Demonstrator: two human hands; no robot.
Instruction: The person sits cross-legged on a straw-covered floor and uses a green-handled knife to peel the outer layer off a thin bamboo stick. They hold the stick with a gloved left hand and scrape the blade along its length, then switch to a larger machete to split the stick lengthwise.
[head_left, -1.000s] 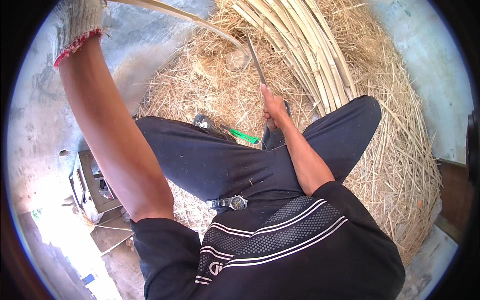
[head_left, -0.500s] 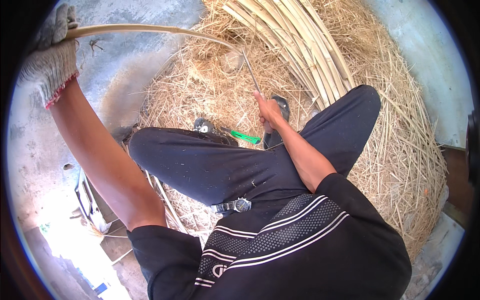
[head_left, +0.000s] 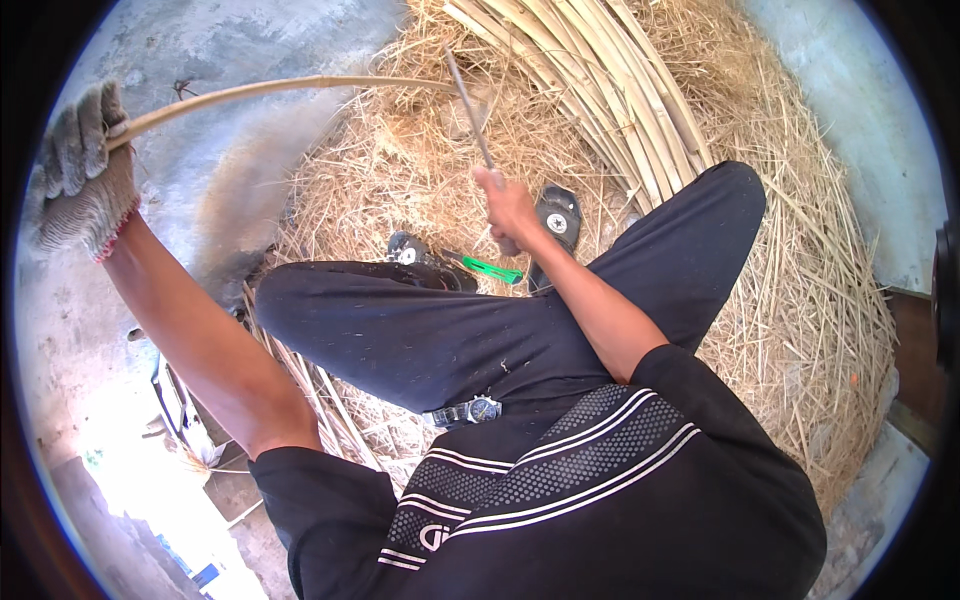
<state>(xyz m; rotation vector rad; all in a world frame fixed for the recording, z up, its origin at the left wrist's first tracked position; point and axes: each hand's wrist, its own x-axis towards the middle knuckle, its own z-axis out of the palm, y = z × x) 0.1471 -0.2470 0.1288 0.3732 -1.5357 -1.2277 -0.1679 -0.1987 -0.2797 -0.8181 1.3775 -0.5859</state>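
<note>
My left hand [head_left: 85,165], in a knitted work glove, is closed around one end of a long bamboo strip [head_left: 270,88] at the far left. The strip bows to the right over the shavings. My bare right hand [head_left: 510,208] grips a knife [head_left: 468,108] by its handle, which the fingers mostly cover. Its thin blade points up and slightly left, and it crosses the strip's right end. Whether blade and strip touch, I cannot tell.
Between my feet and crossed legs lies a green utility knife [head_left: 492,271]. A bundle of split bamboo strips [head_left: 610,90] lies at upper right. Pale shavings [head_left: 800,300] cover the floor around me. A black shoe [head_left: 558,215] is close to my right hand.
My left hand has come down, lowering the strip's held end. My right hand has shifted left, and the knife's tip has moved up and left.
</note>
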